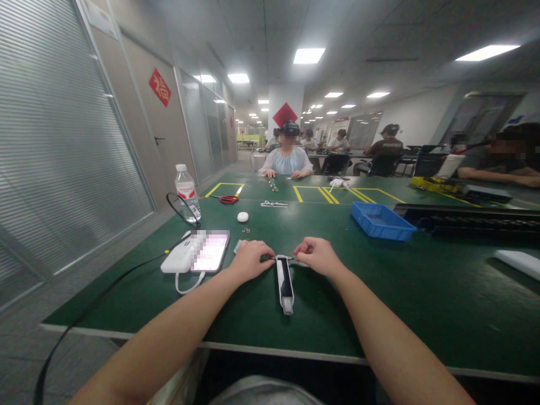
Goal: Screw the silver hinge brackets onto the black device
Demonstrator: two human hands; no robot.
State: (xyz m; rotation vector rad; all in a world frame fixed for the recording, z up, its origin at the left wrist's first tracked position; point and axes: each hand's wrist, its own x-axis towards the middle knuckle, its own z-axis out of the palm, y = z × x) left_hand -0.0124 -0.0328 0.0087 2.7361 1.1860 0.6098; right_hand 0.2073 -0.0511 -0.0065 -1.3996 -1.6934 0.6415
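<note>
two bare hands meet near the middle of the frame, the left hand (255,260) and the right hand (318,256), knuckles up, each with thumb and fingertips brought narrow. something thin shows at the fingertips, but it is too small to tell whether either hand grips it. between them is the far end of a slim device (284,281), white with a dark face, lying on the green table (248,320). its long axis runs from that end down toward the bottom edge of the frame, leaning slightly right, so most of its body lies below the hands. the left thumb is just beside it; the right fingertips stand a little farther off.

left of the hands lie a phone (216,250) and a white power bank (175,260); above these stands a bottle (185,194). above the left hand are small rings (246,230), a white case (242,216) and red scissors (228,199). a blue tray (383,229) sits right of centre. upper centre, a person (283,163) in a headset sits across the table.
</note>
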